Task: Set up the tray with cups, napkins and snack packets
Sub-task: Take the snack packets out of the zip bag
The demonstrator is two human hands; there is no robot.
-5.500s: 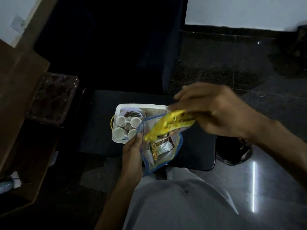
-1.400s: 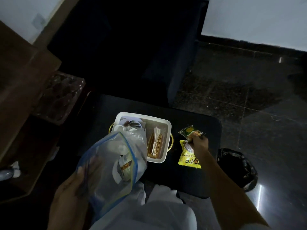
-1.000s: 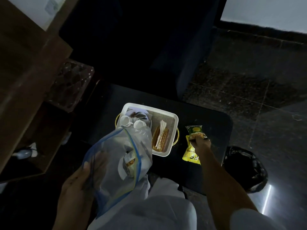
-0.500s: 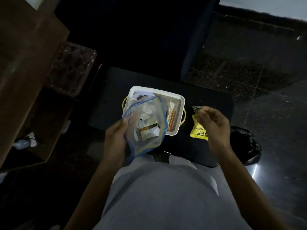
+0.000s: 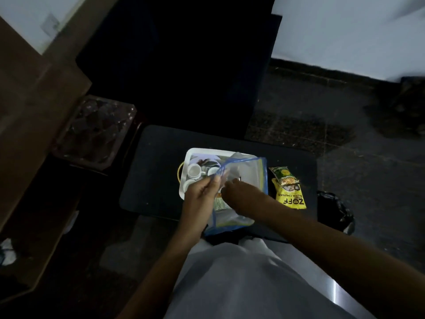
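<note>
A white tray (image 5: 186,178) sits on a small dark table (image 5: 151,171), with small white cups (image 5: 194,171) in its left half. A clear zip bag with a blue edge (image 5: 249,173) lies over the tray's right half and front. My left hand (image 5: 202,192) pinches the bag's mouth open. My right hand (image 5: 239,194) reaches into the bag; its fingers are hidden behind the plastic. A yellow snack packet (image 5: 291,199) and a green packet (image 5: 282,174) lie on the table right of the tray.
A clear plastic container (image 5: 94,130) stands at the left beside a brown wooden unit (image 5: 34,107). A black plastic bag (image 5: 333,210) lies on the dark tiled floor right of the table. A dark chair (image 5: 184,65) stands behind the table.
My right hand left the packets on the table and moved left into the bag. My left hand brought the bag forward over the tray.
</note>
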